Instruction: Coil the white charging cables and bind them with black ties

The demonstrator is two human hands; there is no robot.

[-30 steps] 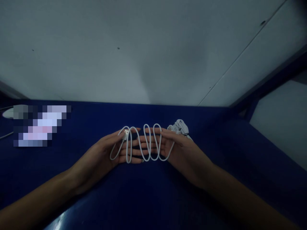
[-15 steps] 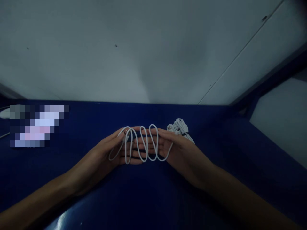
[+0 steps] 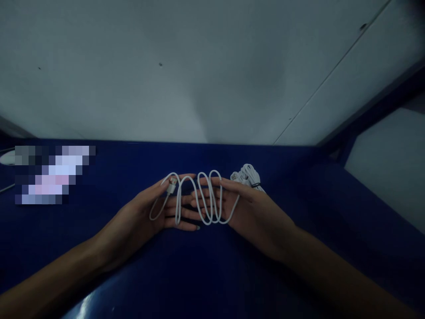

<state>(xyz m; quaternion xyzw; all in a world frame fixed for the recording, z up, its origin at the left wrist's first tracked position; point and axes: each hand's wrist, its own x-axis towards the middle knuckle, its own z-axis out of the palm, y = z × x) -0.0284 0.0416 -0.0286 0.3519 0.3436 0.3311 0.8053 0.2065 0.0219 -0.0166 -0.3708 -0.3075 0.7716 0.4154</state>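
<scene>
A white USB cable (image 3: 188, 177) lies in upright zigzag loops across the fingers of both my hands. My left hand (image 3: 145, 210) is palm up under its left end, with the thumb against the cable near the USB plug (image 3: 171, 187), whose metal end shows. My right hand (image 3: 254, 212) holds the right-hand loops, its thumb pressed along them and its fingers behind. The fingertips of the two hands overlap beneath the loops. Past my right hand sits a bundle of white cable (image 3: 249, 172) bound with a black tie, partly hidden by that hand.
Under my hands is a glossy blue table (image 3: 186, 274). A pale wall panel (image 3: 159, 102) rises at its far edge. On the left lies a pixelated flat object (image 3: 56, 177), beside a white rounded thing (image 3: 7, 157). A blue frame bar (image 3: 368, 115) runs along the right.
The middle loops have shifted right and bunched closer to my right thumb. My fingers have spread slightly, and the USB plug shows more clearly by my left thumb.
</scene>
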